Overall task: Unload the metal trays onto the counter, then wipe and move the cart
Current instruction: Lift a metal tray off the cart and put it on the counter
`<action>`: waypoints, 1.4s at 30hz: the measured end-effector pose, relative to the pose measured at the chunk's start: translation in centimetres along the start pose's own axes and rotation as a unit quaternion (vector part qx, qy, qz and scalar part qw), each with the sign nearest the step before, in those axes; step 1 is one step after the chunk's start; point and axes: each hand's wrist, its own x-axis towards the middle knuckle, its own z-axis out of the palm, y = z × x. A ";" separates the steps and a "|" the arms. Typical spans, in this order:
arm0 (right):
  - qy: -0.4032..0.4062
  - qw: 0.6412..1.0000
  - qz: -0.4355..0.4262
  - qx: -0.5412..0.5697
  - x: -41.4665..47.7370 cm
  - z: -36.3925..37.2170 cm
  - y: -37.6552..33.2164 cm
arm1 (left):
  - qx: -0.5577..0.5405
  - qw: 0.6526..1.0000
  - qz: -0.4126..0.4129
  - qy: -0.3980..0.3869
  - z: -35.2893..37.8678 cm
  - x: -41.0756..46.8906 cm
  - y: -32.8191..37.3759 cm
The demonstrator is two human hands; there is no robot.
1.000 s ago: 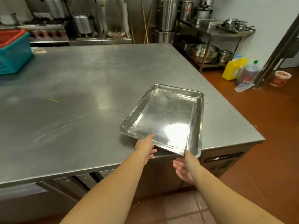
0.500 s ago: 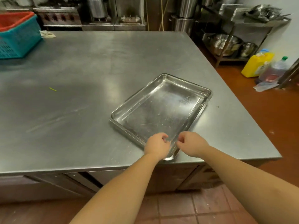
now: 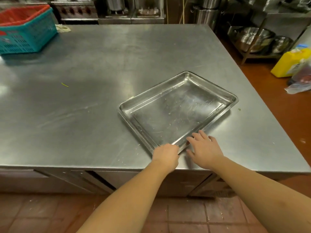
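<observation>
One broad tabletop [image 3: 101, 64] of brushed steel, dull and scuffed, fills most of the frame. On its lower right part lies a single metal tray [image 3: 176, 111]: rectangular and shallow, with rounded corners and a rolled rim. Its shiny floor is scratched and flecked with pale crumbs, and it sits flat, skewed to the tabletop's edge. At upper left are two plastic lattice baskets, a red basket [image 3: 20, 13] nested in a teal basket [image 3: 28, 39]. Two bare hands meet the tray's near corner: the left hand [image 3: 165, 154] curls on the rim, the right hand [image 3: 204, 148] lies spread, fingertips at the rim. One yellow jug [image 3: 289, 63] stands on the floor at right; one green scrap [image 3: 64, 84] lies left of centre
</observation>
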 end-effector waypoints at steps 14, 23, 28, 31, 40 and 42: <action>0.065 0.995 -0.043 0.064 -1.7 1.6 -4.9 | -0.010 1.000 -0.014 0.027 -1.0 -2.6 -10.9; 0.002 0.988 0.137 0.073 -3.9 2.4 2.2 | -0.052 0.994 0.073 0.056 0.7 0.0 -1.5; 0.051 0.988 0.136 0.052 -3.6 2.8 1.0 | -0.090 0.992 0.065 0.060 1.4 -0.1 -2.1; 0.110 0.989 0.098 0.020 -3.9 3.4 -0.1 | -0.118 0.989 0.052 0.068 1.2 -0.6 -4.0; 0.138 0.974 0.143 0.108 -5.4 6.6 -4.1 | -0.115 0.990 0.038 0.078 1.7 -4.1 -6.4; 0.128 0.978 0.127 0.106 -5.3 6.3 -3.1 | -0.170 0.982 0.020 0.076 1.9 -4.1 -5.9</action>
